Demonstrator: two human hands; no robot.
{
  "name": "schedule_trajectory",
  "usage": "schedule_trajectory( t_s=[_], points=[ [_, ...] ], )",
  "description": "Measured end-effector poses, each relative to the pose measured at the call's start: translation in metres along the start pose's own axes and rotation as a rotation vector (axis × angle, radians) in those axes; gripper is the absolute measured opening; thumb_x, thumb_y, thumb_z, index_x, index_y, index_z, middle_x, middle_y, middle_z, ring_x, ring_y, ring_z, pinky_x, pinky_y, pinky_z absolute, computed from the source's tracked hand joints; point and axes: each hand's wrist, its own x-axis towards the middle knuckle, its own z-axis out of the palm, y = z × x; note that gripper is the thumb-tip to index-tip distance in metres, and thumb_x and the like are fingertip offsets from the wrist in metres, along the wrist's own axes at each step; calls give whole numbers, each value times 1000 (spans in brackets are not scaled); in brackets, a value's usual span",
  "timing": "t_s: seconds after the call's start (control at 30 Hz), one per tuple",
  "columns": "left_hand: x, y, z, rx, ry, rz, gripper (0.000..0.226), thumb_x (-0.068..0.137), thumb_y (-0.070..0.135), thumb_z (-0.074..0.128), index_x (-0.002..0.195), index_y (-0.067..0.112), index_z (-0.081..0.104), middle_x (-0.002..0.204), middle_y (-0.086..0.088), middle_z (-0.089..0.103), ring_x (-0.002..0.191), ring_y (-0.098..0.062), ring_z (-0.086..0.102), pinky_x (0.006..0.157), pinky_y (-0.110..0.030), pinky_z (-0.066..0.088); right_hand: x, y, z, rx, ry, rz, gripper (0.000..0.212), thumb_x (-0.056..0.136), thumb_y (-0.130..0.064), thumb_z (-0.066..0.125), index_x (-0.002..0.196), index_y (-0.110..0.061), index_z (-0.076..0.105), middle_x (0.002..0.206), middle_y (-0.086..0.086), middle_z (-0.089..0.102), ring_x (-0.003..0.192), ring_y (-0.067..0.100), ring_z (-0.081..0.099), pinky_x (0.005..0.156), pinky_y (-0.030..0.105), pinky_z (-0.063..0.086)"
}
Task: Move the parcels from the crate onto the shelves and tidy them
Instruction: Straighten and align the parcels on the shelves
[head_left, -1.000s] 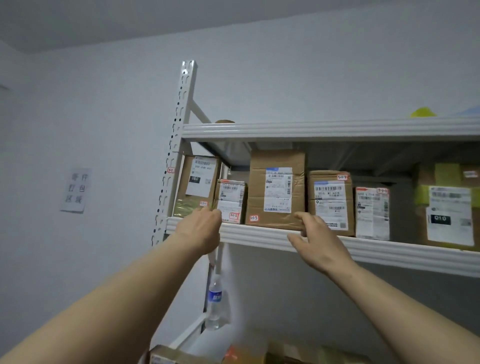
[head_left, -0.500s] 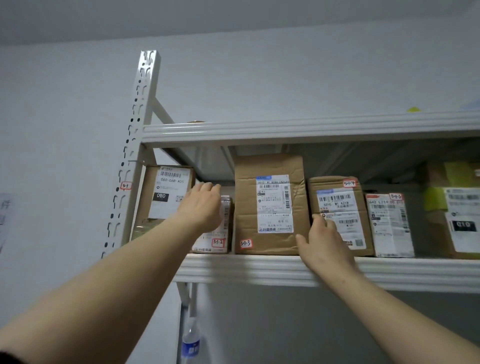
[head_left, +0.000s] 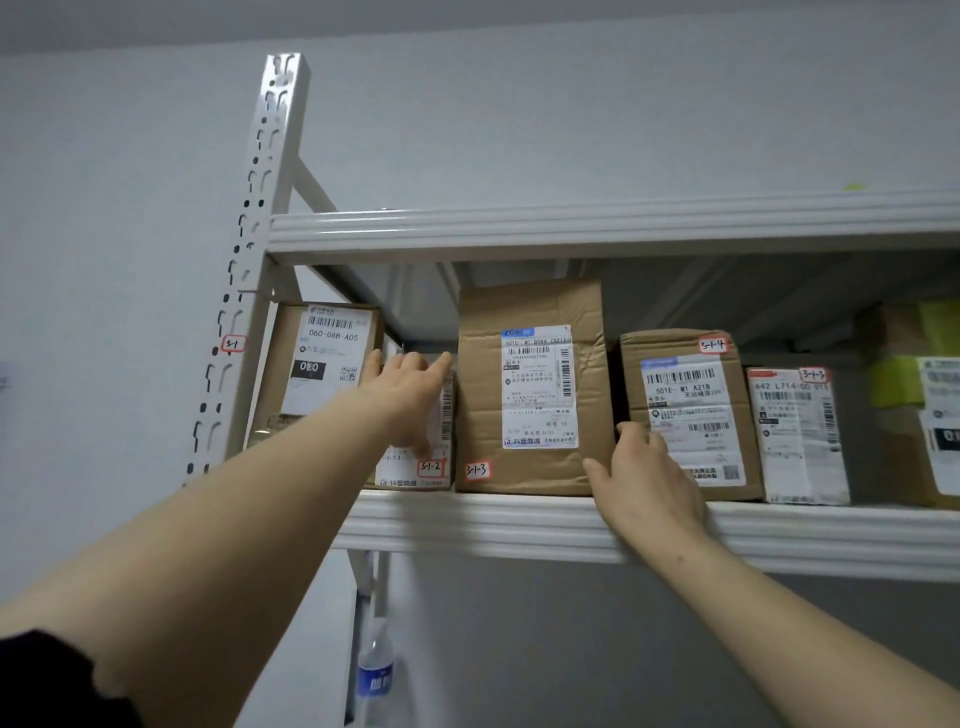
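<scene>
A row of labelled cardboard parcels stands on a white metal shelf (head_left: 519, 525). My left hand (head_left: 410, 395) reaches over the top of the small parcel tagged 3-1-2 (head_left: 439, 467), fingers spread and resting on it, next to the leftmost parcel (head_left: 322, 358). The tall brown parcel tagged 3-1-3 (head_left: 530, 389) stands in the middle. My right hand (head_left: 649, 478) lies in the gap between that tall parcel and the parcel tagged 3-1-4 (head_left: 691, 410), its fingers touching the lower left corner of the 3-1-4 parcel. No crate is in view.
A white parcel tagged 3-1-5 (head_left: 797, 436) and a parcel with yellow-green tape (head_left: 919, 395) stand further right. An upper shelf (head_left: 571, 223) hangs close above the tall parcel. The perforated upright post (head_left: 249, 270) borders the left. A water bottle (head_left: 374, 670) sits below.
Both hands rose from the shelf's front edge to the parcels: the left onto the small 3-1-2 parcel, the right to the corner of the 3-1-4 parcel. The view tilted up and closer.
</scene>
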Motion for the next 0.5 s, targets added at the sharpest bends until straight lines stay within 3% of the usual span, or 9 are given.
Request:
schedule_trajectory(
  t_s=[0.27,0.5],
  points=[
    [-2,-3,-2,-52,15,23,116,63,36,86,150,18,13,143,-11,32,135,-31,28,112,-37,23,7,2,4,-17,-15,-27,38,99,-31,46,130,-9,38,128,11,57,117,31,55,88,38,42],
    [-7,2,-5,-143,22,-67,97,75,42,70,150,14,14,148,-14,25,140,-33,19,115,-39,17,9,3,8,-48,7,-69,37,99,-15,44,133,-13,32,123,9,59,111,29,57,84,37,43]
  ],
)
